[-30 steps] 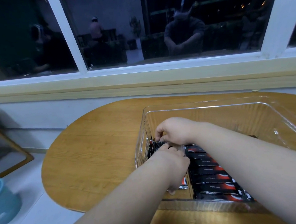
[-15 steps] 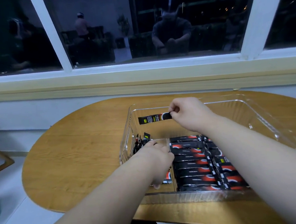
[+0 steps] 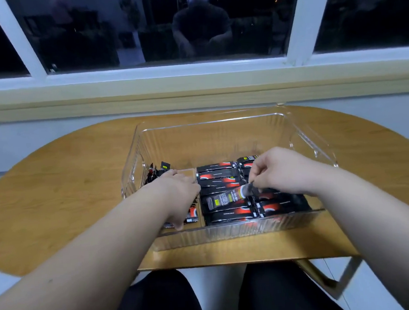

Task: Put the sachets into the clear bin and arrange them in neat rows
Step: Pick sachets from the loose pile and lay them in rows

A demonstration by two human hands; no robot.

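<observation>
Sachet (image 3: 227, 198) pinched at its right end by the right hand (image 3: 282, 171), thumb and forefinger closed on it, other fingers curled. It hangs tilted just above the rows of sachets (image 3: 220, 175) already laid in the near-right part of the clear bin (image 3: 208, 122). Bin sits on a wooden table (image 3: 68, 188).

Left hand (image 3: 177, 193) is down in the bin's left section, beside a clear divider (image 3: 196, 179). It is over some flat packets (image 3: 193, 213), with an upright bunch (image 3: 154, 173) behind it.

To place it well, probably:
- Turn the sachet parallel to its neighbours.
- Check its face: it shows pale print, while the laid ones show red.
- Lower it flat, butt it against the row's end, then let go.
- Avoid dragging it, since that could skew the packets beneath.

Hard to make out:
- Left fingers are hidden behind the back of the hand, so I cannot tell if they grip or just rest.
- Right wrist covers part of the right-hand row.
- Held end of the sachet is motion-blurred, and its print is unreadable.
- Near bin wall is ribbed and smears what lies behind it.
</observation>
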